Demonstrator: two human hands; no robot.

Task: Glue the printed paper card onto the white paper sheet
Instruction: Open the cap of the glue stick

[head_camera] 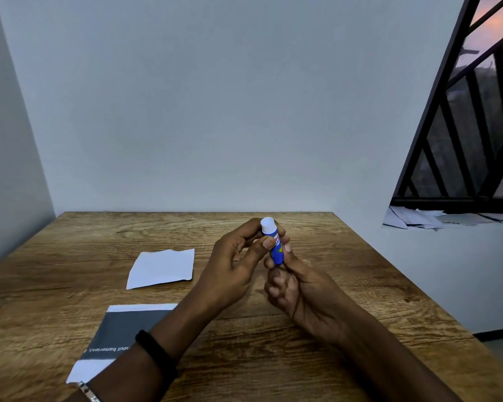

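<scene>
Blue glue stick (275, 245), cap on, pinched by your left hand (233, 265) and right hand (298, 288) fingers; grey-printed paper card (122, 329) and white paper sheet (161, 268) lie apart, unglued.

**Hands hide much of the glue stick (276, 252); an arm covers part of the printed paper card (122, 329)**

The thumb of the left hand (233, 268) and the fingers of the right hand (296, 294) cover the tube's label, and the visible lettering is unreadable. The left forearm (186, 317) covers the card's right side and breaks off its print at "batteries)". The window grille (447, 203) and loose papers (413, 220) run off the right edge, and a metal bracelet (89, 393) off the bottom.
</scene>
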